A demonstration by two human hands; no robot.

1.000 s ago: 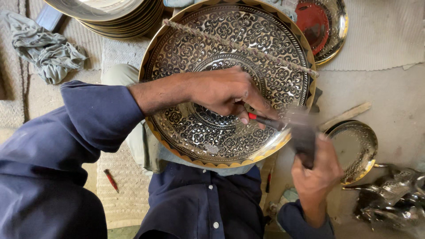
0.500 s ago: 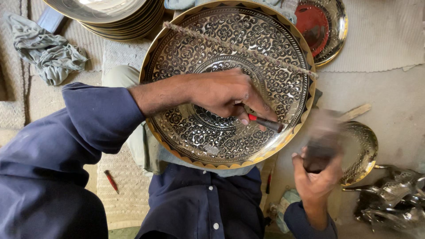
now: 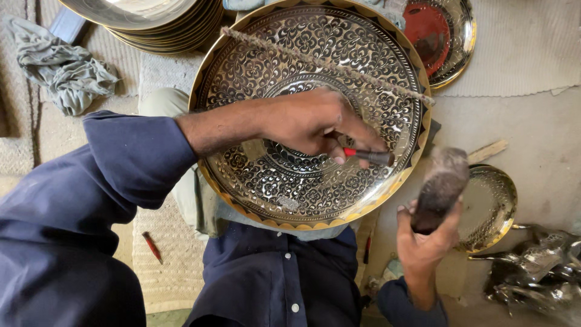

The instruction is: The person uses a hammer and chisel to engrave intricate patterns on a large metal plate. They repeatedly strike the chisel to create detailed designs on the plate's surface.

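Note:
A large round metal tray with dense engraved floral patterns and a gold rim rests on my lap. My left hand lies on it and pinches a small chisel with a red band, its tip against the tray's lower right part. My right hand grips a dark wooden mallet, held just right of the chisel's end. A thick rope runs across the tray's upper half.
A stack of plain metal trays stands at the top left beside a crumpled grey cloth. A red-centred plate is at the top right, a small engraved bowl and shiny metal pieces at the right. A red tool lies on the mat.
My right hand swung the mallet down and away from the chisel, then brought it back up toward the chisel's end. My left hand and the chisel stayed in place.

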